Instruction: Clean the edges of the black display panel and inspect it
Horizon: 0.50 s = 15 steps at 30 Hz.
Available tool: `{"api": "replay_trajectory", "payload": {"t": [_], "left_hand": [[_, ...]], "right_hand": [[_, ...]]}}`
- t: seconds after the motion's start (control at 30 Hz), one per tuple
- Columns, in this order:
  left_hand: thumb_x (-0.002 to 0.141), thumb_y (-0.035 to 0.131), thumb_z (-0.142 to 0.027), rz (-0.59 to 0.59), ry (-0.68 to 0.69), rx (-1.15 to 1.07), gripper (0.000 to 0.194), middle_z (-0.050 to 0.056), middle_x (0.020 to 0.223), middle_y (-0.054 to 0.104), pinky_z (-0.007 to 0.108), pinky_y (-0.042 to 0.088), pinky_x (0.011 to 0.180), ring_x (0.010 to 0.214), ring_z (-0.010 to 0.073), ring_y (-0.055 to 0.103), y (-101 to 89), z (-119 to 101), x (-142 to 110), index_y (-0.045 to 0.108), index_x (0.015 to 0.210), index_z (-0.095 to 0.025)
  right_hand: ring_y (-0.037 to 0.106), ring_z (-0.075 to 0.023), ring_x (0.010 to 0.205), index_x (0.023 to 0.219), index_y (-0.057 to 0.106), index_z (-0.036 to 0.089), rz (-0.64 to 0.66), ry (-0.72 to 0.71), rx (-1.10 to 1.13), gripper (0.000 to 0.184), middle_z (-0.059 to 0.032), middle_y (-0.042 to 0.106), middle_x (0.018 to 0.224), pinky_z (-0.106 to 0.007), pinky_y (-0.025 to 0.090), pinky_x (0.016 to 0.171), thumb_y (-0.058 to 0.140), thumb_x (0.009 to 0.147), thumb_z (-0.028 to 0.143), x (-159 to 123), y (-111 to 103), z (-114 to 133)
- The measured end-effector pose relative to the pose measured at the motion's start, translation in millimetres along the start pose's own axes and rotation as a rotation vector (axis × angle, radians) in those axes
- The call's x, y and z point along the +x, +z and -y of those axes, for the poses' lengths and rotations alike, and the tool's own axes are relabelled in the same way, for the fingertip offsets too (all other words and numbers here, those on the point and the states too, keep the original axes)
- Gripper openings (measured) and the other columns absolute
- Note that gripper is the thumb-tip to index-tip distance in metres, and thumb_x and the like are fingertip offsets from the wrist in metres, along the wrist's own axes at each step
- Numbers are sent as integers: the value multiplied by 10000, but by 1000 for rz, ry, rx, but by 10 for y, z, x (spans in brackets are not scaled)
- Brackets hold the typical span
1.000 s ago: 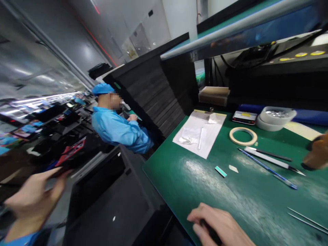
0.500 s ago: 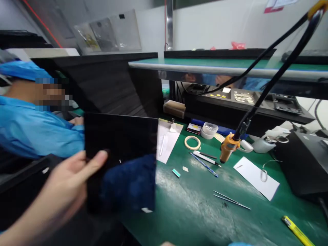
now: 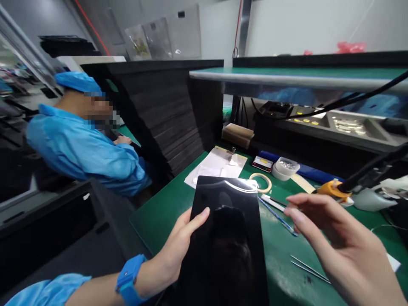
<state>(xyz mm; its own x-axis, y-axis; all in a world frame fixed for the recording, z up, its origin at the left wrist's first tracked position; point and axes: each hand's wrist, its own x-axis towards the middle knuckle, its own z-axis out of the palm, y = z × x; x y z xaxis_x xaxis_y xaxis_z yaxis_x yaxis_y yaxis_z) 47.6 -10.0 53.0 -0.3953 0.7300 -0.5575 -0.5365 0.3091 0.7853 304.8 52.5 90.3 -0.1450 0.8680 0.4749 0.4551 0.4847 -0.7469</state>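
My left hand (image 3: 178, 240), with a blue band on its wrist, grips the left edge of a flat, glossy black panel (image 3: 223, 229), its thumb on the front face. The panel looks like a tablet screen and stands tilted above the bench, mirroring light along its top edge. To the right of the panel hovers my right hand (image 3: 341, 238), fingers curved and thumb a little apart from them, with nothing visible between. Tweezers (image 3: 310, 270) lie on the bench near it. A blue pen (image 3: 279, 219) and a white pen-like tool (image 3: 272, 203) lie behind its fingertips.
Behind the panel are a clipboard with papers (image 3: 219, 163), a tape roll (image 3: 263, 182) and a white tub (image 3: 285, 168). An orange-ended tool (image 3: 334, 189) hangs at right. A black bin (image 3: 105, 229) stands at left, near a co-worker in blue (image 3: 86, 144).
The view has turned left. The panel has moved right and lower in view, nearer the middle, and its glare has shifted. My right hand has risen into view beside it.
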Motion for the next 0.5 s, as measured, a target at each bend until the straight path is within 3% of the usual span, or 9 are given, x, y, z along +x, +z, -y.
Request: {"api": "replay_trajectory", "payload": {"t": [0.13,0.23,0.33,0.4,0.5], "left_hand": [[830,958,-368,-39,-49,-93,202,60,1174,897,470,662,1087,1313,363,776,36,-2,78,862,988,-286],[912,856,-226,-22,-5,-226,174,84,1151,897,454,645,1128,1287,326,794,97,-27,127,842,1085,-235],[919,807,-171,-21,57,-283,342,96,1231,881,483,610,1184,1309,313,785,130,-42,145,789,1258,-213],[868,852,-184,25,94,-313,513,118,1273,868,549,596,1196,1331,351,770,131,-37,130,739,1368,-207],[715,973,-183,110,182,-340,814,104,1370,836,578,564,1227,1411,397,710,92,7,95,684,1473,-257]], "right_hand": [[722,-187,790,1232,737,257,144,137,114,518,-76,744,1096,-193,612,597,756,989,714,144,188,-253],[727,-216,873,1276,737,239,293,399,289,772,-117,740,1212,-217,622,611,895,795,822,219,278,-316],[758,-257,987,1306,715,224,346,587,503,951,-137,750,1281,-266,655,748,978,638,848,244,368,-331],[771,-260,1025,1373,696,230,350,660,610,916,-129,759,1293,-278,652,785,942,721,825,193,464,-322],[785,-258,998,1352,736,213,323,730,746,718,-113,788,1210,-312,655,836,910,851,697,52,639,-304]]}}
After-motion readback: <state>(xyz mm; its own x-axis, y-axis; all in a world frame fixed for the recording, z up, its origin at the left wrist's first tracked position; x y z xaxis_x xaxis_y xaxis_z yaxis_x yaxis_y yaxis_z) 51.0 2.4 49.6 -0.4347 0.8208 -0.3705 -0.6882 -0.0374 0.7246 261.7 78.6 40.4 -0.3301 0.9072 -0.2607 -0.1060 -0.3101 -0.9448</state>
